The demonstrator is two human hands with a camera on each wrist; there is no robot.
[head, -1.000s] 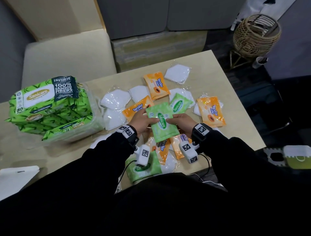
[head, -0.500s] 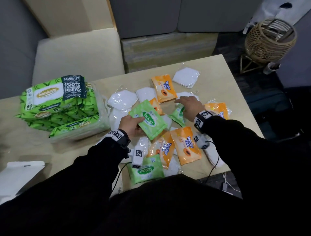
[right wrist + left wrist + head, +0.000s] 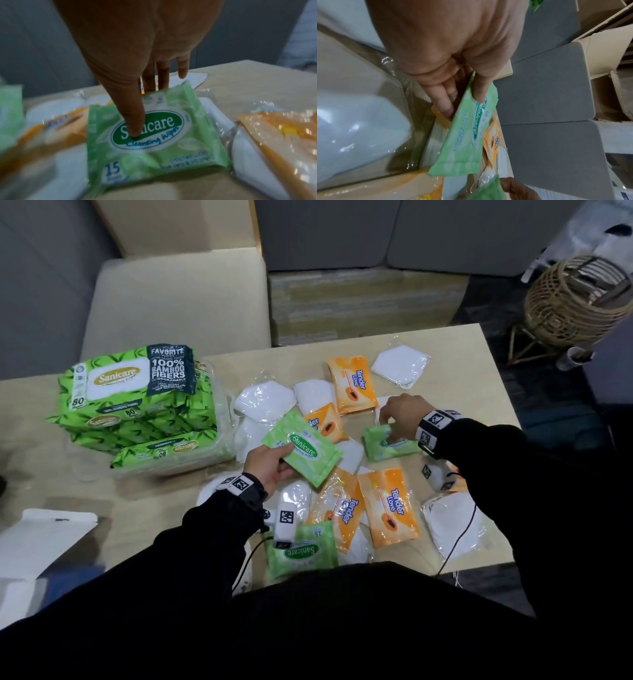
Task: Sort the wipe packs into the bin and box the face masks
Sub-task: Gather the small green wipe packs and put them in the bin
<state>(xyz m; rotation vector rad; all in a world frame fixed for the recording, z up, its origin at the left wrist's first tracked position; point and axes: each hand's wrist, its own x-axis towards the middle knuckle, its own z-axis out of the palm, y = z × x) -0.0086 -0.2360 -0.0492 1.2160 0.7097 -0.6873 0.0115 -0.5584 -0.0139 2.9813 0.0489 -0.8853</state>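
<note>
1. Left hand (image 3: pixel 270 470) had a small green wipe pack (image 3: pixel 303 448) clamped at one short end, thumb on the printed face, fingers (image 3: pixel 444 104) underneath. Rest of the pack stuck out past the fingertips, clear of the table (image 3: pixel 462 354). Looked like a carry grip: the end hold left the pack free to be dropped flat.
2. Clear bin (image 3: pixel 219 436) sat just outboard of that grip, on the hand's back side, already stacked with large green wipe packs (image 3: pixel 133 398). My read: the held pack was bound there, a short trip.
3. Right hand (image 3: pixel 399 414) was on a second green pack (image 3: pixel 149 129): thumb pressing the logo, fingers curled over the far edge. Near end was resting on the table, so a pinch was formed but no lift was visible. Far edge probably chosen because it was the only one not hemmed in.
4. Either side of that grip: orange wipe packs (image 3: pixel 388 505) and bagged white face masks (image 3: pixel 400 364), some overlapping, one mask touching the pack's edge. Risk, as a guess: slick bags sliding or coming along when the pack came up.
5. A third small green pack (image 3: pixel 301 549) lay under the left wrist, close to the body.
6. White box (image 3: pixel 44 529) with an open flap sat well behind the left grip, near the elbow. I couldn't see any masks in it.
7. Judgement: wipes being handled first, two at once, masks left where they lay. Many loose items remained, so early in the sort.
</note>
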